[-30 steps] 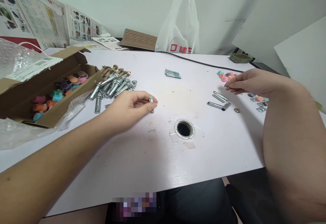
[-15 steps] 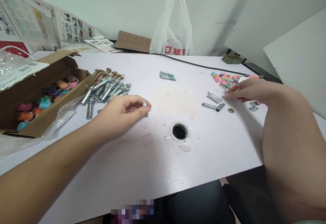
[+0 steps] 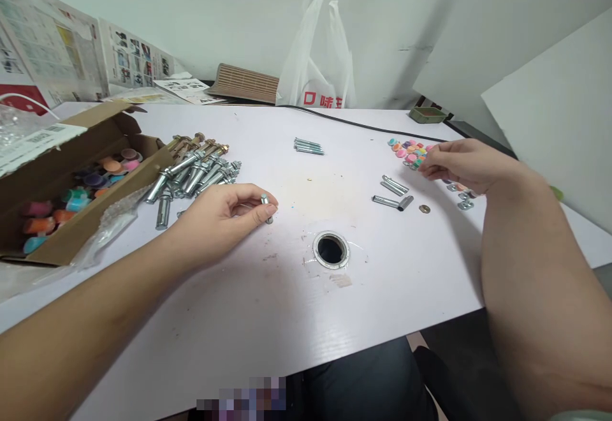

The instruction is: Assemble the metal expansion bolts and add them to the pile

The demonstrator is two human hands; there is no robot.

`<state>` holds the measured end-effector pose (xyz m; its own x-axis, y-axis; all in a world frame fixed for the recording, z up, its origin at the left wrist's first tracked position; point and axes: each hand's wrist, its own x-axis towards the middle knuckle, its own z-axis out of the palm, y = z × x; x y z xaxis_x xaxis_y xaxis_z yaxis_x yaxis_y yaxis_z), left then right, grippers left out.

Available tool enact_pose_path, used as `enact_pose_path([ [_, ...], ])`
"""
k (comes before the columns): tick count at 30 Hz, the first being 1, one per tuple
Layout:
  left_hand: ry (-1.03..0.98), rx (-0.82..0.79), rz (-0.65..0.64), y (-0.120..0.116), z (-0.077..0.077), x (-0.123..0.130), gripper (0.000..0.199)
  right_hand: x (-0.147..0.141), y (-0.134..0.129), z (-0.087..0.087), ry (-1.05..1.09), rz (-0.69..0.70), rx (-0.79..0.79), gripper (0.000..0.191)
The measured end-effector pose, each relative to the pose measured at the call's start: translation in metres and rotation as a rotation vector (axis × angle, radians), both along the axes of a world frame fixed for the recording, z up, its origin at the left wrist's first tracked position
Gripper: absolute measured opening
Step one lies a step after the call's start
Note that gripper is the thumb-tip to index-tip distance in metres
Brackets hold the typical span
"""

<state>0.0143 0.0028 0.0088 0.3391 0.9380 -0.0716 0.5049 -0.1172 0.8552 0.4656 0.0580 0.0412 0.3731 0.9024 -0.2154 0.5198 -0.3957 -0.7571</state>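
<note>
Left of the metal ring in the white table, in the head view, the left hand pinches a metal pin near-upright, thumb against fingers; it looks stiff, small yet dense, perhaps slippery, best gripped mid-shaft; the right hand curls its fingers beside coloured caps, contents unclear.

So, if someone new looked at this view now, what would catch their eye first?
Probably the brightly coloured pieces in the open cardboard box at the left, with a heap of silver and brass-toned bolts just beside it. Next, the dark, metal-rimmed hole near the middle of the white table, and the white plastic bag with red lettering at the back.
</note>
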Motion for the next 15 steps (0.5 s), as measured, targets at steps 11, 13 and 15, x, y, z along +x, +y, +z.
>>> enact_pose_path([
  [11, 0.100, -0.104, 0.065, -0.002, 0.003, -0.002, 0.044, -0.002, 0.003, 0.018, 0.935, -0.319, 0.283, 0.022],
  [13, 0.119, -0.102, 0.077, -0.002, 0.003, -0.002, 0.044, 0.002, 0.006, 0.014, 0.955, -0.343, 0.245, 0.026],
  [15, 0.128, -0.095, 0.081, -0.002, 0.002, -0.003, 0.045, 0.004, 0.011, 0.009, 0.924, -0.362, 0.227, 0.031],
])
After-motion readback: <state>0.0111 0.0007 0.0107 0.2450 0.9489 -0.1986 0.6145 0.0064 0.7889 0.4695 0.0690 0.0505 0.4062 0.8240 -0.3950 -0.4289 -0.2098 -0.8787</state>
